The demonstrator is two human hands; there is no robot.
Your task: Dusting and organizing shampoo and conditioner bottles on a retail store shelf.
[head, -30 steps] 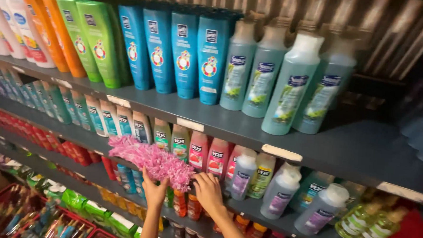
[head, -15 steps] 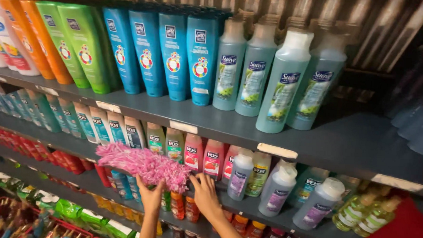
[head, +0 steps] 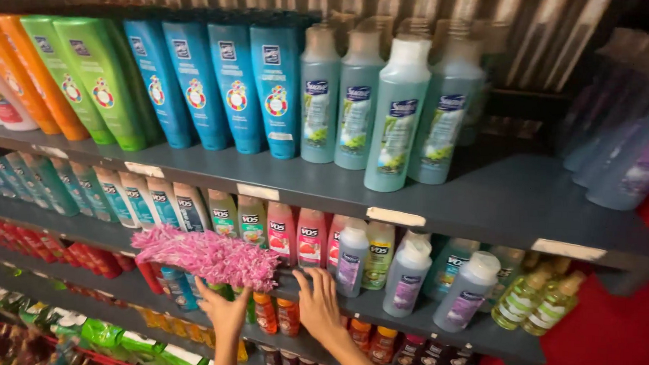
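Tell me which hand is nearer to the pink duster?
Left. The left hand grips the pink duster from below; the right hand is beside its right end, on the shelf edge.

Top shelf, left: orange tubes point(head: 30, 71) and green tubes point(head: 99, 78), cap down, each with a round red and white badge.
Top shelf, middle: four blue tubes point(head: 230, 83) with a small square label above a round badge.
Top shelf, right of those: pale teal bottles point(head: 400, 120) with tall labels showing green leaves.
Far right: bluish purple bottles point(head: 632, 152), blurred, labels unreadable.
Second shelf, left: slim teal bottles point(head: 83, 190).
Second shelf, middle: pink bottles point(head: 296, 236) with dark label bands.
Second shelf, right: white-capped lavender bottles point(head: 408, 277); yellow-green bottles point(head: 534, 301), possibly oil.
Shelf edges: pale price tags point(head: 394, 216).
Lower shelves: small orange bottles point(head: 275, 315).
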